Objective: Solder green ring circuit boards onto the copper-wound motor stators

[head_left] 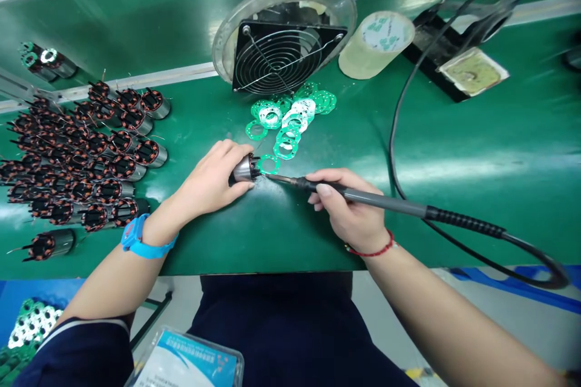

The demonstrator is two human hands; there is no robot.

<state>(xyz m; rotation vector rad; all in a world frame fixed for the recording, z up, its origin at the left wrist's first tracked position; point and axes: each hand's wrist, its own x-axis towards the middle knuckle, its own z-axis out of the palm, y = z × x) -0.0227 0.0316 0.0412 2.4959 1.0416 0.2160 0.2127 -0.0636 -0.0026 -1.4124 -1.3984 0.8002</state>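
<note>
My left hand [218, 178] is closed around a motor stator [244, 169], a silver cylinder lying on its side with its wound end facing right. In my right hand [349, 208] is a soldering iron [385, 201], gripped like a pen. Its tip reaches left to the stator's end, close to a green ring-shaped circuit board [269, 164]; whether it touches either one I cannot tell. More green ring boards [290, 127] lie loosely heaped just beyond my hands.
Many wound stators [91, 157] stand grouped at the left. A fume extractor fan [281, 60] sits behind the boards. Right of it are a pale yellow cylinder [372, 51] and an iron stand with a sponge [474, 72]. The iron's black cable [394, 157] loops across the right side.
</note>
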